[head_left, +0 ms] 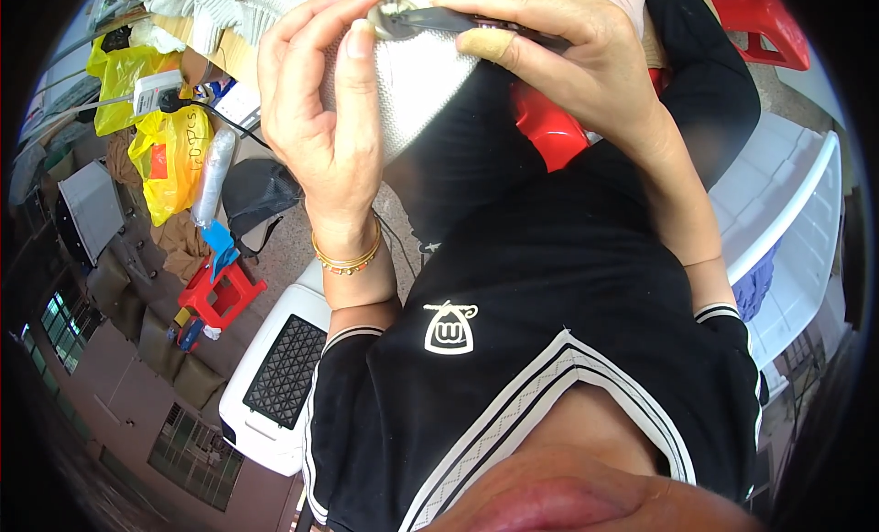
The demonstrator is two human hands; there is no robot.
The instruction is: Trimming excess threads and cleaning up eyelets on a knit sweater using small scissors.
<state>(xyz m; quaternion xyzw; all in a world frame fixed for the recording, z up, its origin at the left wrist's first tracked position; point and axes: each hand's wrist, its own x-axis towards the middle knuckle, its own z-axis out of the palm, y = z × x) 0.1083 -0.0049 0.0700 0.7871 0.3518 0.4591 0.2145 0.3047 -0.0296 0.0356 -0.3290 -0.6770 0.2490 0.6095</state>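
At the top of the head view, my left hand [325,83] pinches a small round metallic-looking piece [396,5] at its rim with thumb and fingertips. My right hand [577,51] is closed around a slim dark tool [439,19], whose pointed end lies against the round piece. A tan covering wraps the tip of my right thumb. Behind and below both hands hangs white knitted fabric [426,97], draped over my lap. The exact kind of the tool is too unclear to make out.
Yellow plastic bags [169,166] and a power plug adapter [157,94] with a black cord are at the left. A black cap [261,198], a red stool [224,289] and a white boxy appliance [275,385] stand lower. A large white plastic tub [787,230] lies at my right.
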